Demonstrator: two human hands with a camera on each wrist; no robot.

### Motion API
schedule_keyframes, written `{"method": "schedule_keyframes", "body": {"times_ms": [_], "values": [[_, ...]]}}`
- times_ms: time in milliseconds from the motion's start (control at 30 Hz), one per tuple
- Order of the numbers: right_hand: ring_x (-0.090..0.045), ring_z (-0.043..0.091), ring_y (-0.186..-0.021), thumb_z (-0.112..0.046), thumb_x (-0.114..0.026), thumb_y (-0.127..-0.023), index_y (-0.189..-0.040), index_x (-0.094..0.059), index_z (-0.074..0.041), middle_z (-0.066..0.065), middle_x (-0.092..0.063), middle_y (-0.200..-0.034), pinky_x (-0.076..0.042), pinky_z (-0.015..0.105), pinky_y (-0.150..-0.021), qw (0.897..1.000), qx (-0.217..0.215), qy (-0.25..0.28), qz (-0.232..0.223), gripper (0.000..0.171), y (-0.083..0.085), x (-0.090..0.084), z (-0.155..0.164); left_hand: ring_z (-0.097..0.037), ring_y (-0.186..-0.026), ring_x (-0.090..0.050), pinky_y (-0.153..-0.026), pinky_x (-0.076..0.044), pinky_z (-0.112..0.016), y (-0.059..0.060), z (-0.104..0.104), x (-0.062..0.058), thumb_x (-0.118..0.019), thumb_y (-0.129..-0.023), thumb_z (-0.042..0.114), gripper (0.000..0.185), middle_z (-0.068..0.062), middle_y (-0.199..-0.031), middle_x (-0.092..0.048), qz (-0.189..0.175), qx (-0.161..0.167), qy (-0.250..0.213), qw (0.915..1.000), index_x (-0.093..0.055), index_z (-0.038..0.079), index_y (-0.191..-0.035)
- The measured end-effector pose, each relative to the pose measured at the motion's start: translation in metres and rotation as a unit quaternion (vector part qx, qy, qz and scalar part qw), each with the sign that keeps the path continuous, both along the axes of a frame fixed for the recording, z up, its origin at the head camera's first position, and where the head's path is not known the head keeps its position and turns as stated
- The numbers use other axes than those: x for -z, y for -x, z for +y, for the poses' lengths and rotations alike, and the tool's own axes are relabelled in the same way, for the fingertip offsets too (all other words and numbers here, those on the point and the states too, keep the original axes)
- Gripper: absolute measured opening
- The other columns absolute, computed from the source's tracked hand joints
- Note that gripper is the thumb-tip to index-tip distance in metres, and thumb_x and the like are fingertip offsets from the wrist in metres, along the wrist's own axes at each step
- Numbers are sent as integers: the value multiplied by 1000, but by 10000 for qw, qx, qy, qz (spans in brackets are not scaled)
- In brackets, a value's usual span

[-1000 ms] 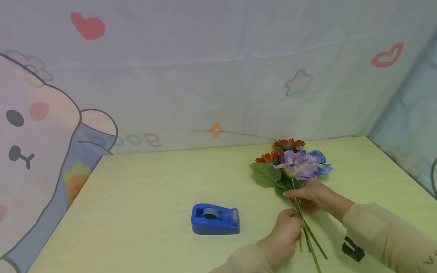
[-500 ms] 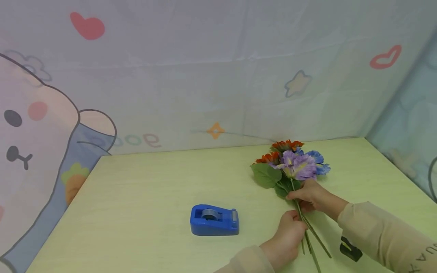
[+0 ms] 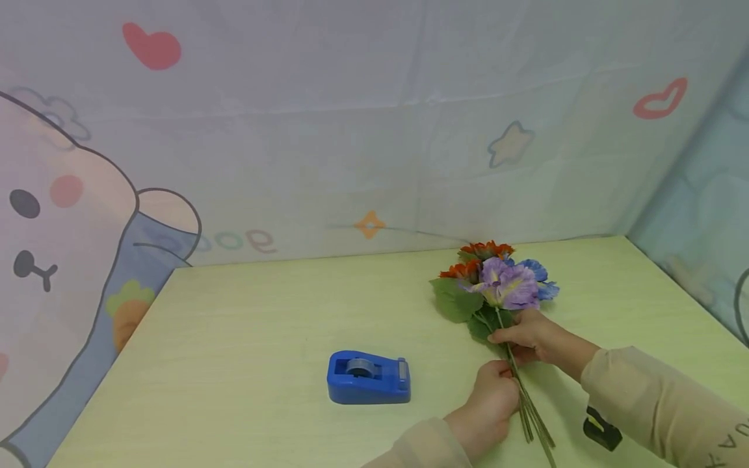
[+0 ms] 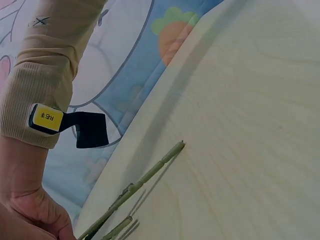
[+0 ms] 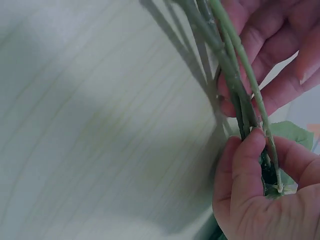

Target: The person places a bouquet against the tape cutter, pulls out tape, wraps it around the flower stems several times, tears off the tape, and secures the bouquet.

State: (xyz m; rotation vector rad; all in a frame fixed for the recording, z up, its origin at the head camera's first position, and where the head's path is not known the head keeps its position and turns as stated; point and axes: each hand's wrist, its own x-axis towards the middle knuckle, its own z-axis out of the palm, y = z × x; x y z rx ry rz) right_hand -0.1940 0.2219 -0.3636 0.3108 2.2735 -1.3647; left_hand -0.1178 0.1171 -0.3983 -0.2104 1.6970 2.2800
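Note:
A bunch of artificial flowers [image 3: 502, 285] with orange, purple and blue heads lies on the pale wooden table [image 3: 251, 325], right of centre. Its green stems [image 3: 531, 416] run toward me, close together. My right hand [image 3: 508, 338] pinches the stems just below the leaves. My left hand [image 3: 508, 385] grips them a little lower. In the right wrist view my right hand's thumb and fingers [image 5: 250, 175] curl round the stems [image 5: 232, 80], and my left hand's fingers [image 5: 280, 60] wrap them further along. The left wrist view shows the cut stem ends [image 4: 155, 167] lying on the table.
A blue tape dispenser [image 3: 368, 377] stands on the table left of my hands. A cartoon-printed fabric backdrop [image 3: 351, 130] closes the back and both sides. A black and yellow tag [image 3: 599, 429] hangs at my right sleeve [image 4: 45, 75].
The splayed stem ends have been drawn together into one tight bundle. The bunch has shifted slightly left and toward me. Both hands keep their hold.

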Motion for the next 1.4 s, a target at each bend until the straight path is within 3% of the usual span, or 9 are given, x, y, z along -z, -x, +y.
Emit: {"method": "schedule_keyframes", "body": {"times_ms": [133,167,233,300,400,567,933,1400], "values": [[-45,8,-47,-8,-62,-87,-136,-1,23,10,-43,-77,-47,21,-50,9996,96,275,-26,84,-2,1,-2,-18,-81,-53,-73,-44,-27,1,-3,2,-44,-85,-14,25,-9,-88,-53,119,260,206,9994,-54,-13,-108],[-45,8,-46,-8,-62,-87,-135,-10,23,7,-42,-73,-47,20,-49,9994,137,332,-19,78,-2,1,-3,-16,-77,-52,-68,-44,-24,1,-4,2,-45,-86,-13,21,-7,-84,-53,177,360,312,9987,-55,-12,-105],[-45,7,-45,-7,-63,-87,-118,-31,22,3,-40,-65,-46,20,-48,9989,207,432,-2,53,-3,2,-4,-11,-67,-48,-60,-40,-20,1,-6,3,-47,-87,-10,15,-2,-74,-51,267,549,485,9970,-57,-8,-98],[-45,6,-44,-7,-64,-86,-92,-41,9,1,-40,-61,-46,20,-48,9984,255,495,38,28,-4,3,-5,-8,-59,-43,-54,-35,-18,1,-8,4,-49,-86,-9,11,2,-65,-43,374,672,607,9952,-58,-4,-90],[-46,6,-43,-7,-65,-86,-72,-30,-7,-1,-40,-57,-46,20,-47,9980,336,532,84,38,-4,4,-6,-6,-48,-34,-49,-30,-17,2,-13,3,-50,-86,-9,15,6,-56,-33,537,892,774,9915,-52,4,-78],[-48,6,-43,-7,-66,-85,-68,-31,-10,-2,-40,-55,-46,19,-48,9971,414,620,140,39,-4,4,-8,-6,-39,-21,-44,-25,-18,3,-21,1,-54,-87,-9,31,6,-50,-24,485,1248,964,9863,-40,12,-68],[-45,7,-44,-9,-68,-84,-66,-33,-11,-2,-38,-54,-46,20,-48,9980,367,483,188,40,-11,11,-10,-6,-40,-20,-43,-29,-18,1,-22,11,-58,-86,-10,39,5,-52,-24,185,1090,1041,9884,-34,14,-65],[-47,6,-46,-10,-69,-83,-69,-39,-8,-2,-41,-57,-46,19,-49,9964,293,745,289,33,-8,1,-11,-6,-36,-25,-40,-25,-17,0,-26,1,-58,-84,-9,46,6,-48,-24,668,1010,1137,9861,-29,15,-58]]}}
